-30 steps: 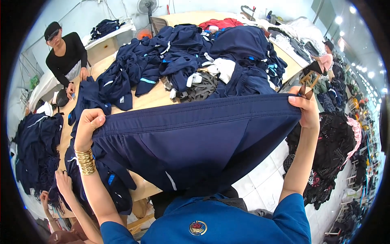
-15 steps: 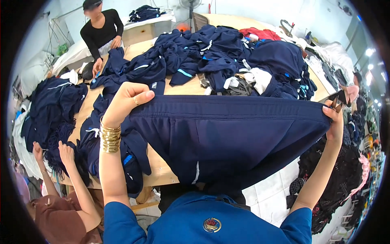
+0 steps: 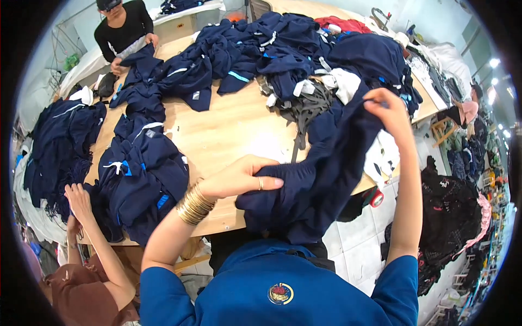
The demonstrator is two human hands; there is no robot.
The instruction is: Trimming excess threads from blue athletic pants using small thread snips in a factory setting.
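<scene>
Navy garment: dark folded cloth [image 3: 326, 174] just off centre toward 3 o'clock, strung slantwise between both hands in front of the wearer's chest; whether its lower part rests on the counter edge cannot be told
Left hand: closed hand [image 3: 234, 176] near centre toward 8 o'clock, thumb laid over the garment's gathered lower end, presumably to anchor that end
Right hand: closed hand [image 3: 389, 111] at 2 o'clock, pinching the garment's upper end higher than the left, a placing that likely holds the length drawn out; anything further inside the palm cannot be seen
Bracelets: gold bangles [image 3: 194, 206] on the left wrist, clear of the cloth
Counter: pale wooden top [image 3: 217, 146], bare around centre, its near edge partly hidden by the garment
Navy heap: piled clothing [image 3: 283, 32] from 12 to 1 o'clock, partly behind the garment's upper end, so contact there is uncertain
Grey strips: tangled bundle [image 3: 312, 106] at 1 o'clock, just beside the garment and the likeliest thing to snag it
Navy pile: rumpled clothing [image 3: 144, 174] at 9 o'clock, limiting room beyond the left hand
Co-workers: black-sleeved person [image 3: 122, 35] at 10 o'clock, touching navy cloth; brown-clad person [image 3: 87, 288] at 8 o'clock, hands at another pile
Floor heap: black garments [image 3: 448, 217] between 3 and 4 o'clock, well apart from the right hand
</scene>
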